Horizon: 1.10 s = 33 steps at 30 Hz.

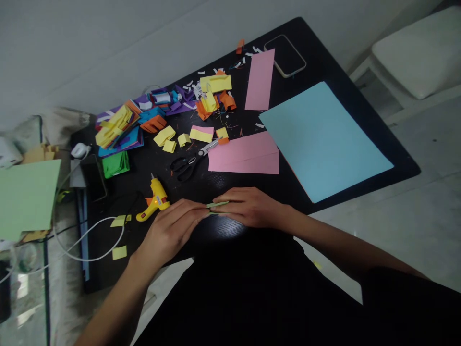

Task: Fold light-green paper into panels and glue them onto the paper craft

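Note:
Between my two hands, near the table's front edge, is a small folded piece of light green paper point(217, 204). My left hand point(176, 223) pinches its left end, and my right hand point(248, 206) pinches the right end; the fingers hide much of it. Just left of my left hand lies a yellow glue gun point(155, 199) with a small orange light on its body. Beyond my hands are black-handled scissors point(190, 163), their blades touching pink paper strips point(245, 156). Small folded yellow papers point(165, 137) lie past the scissors.
Light blue sheets point(324, 139) cover the table's right part. A phone point(285, 55) and a pink strip point(260, 79) lie at the back. Colourful folded papers point(120, 127) and green ones point(115, 164) pile up at the left. A white cable point(90, 259) loops over the left edge.

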Each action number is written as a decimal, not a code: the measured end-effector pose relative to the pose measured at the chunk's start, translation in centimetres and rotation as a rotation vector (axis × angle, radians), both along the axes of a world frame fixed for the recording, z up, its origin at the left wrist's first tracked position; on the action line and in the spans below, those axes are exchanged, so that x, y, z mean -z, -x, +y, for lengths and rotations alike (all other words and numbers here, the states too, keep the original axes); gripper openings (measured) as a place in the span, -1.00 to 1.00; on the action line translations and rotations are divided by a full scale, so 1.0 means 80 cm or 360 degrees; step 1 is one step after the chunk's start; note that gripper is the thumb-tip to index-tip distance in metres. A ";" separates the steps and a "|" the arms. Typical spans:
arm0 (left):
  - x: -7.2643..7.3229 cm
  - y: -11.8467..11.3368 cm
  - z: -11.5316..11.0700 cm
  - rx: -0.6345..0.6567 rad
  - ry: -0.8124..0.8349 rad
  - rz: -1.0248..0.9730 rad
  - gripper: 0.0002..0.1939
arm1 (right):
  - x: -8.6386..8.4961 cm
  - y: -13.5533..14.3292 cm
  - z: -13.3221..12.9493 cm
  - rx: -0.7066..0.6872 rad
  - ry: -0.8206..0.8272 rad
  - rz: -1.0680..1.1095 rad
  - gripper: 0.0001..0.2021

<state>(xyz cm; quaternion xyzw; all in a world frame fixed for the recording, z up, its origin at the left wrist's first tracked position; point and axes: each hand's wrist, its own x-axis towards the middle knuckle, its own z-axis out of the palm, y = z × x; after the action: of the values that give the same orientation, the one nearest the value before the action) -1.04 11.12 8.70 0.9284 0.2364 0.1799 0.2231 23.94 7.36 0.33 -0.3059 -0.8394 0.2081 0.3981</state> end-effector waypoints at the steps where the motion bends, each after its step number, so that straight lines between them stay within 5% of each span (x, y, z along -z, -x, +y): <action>1: 0.000 0.001 0.000 -0.0003 0.0002 -0.0007 -0.75 | 0.001 -0.001 0.000 0.0007 0.0010 -0.0002 -0.73; 8: -0.008 0.012 0.001 -0.0110 0.0059 -0.0105 -0.70 | 0.006 -0.001 -0.013 0.0236 0.0297 0.0481 -0.75; 13: -0.005 0.019 -0.004 -0.0455 0.0072 -0.0346 -0.79 | 0.004 0.011 -0.024 0.0283 0.0833 0.0911 -0.50; 17: 0.012 0.017 -0.014 -0.0786 0.0142 -0.0618 -0.81 | -0.003 0.029 -0.030 0.0311 0.1088 0.1208 -0.67; 21: 0.024 0.015 -0.022 -0.1036 0.0203 -0.0702 -0.67 | -0.022 0.032 -0.033 0.0417 0.0995 0.1173 -0.78; 25: 0.030 0.015 -0.024 -0.0872 0.0207 -0.0555 -0.89 | -0.038 0.024 -0.029 0.0329 0.0779 0.0947 -0.75; 33: 0.057 0.014 -0.034 -0.1023 0.0404 -0.0600 -0.89 | -0.028 0.016 -0.014 0.0236 0.0598 0.0578 -0.68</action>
<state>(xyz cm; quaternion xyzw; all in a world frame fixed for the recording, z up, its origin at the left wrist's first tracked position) -2.13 8.37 4.17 0.7227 0.4904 0.3773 0.3080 22.62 6.24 2.54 -0.3927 -0.6761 0.3821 0.4926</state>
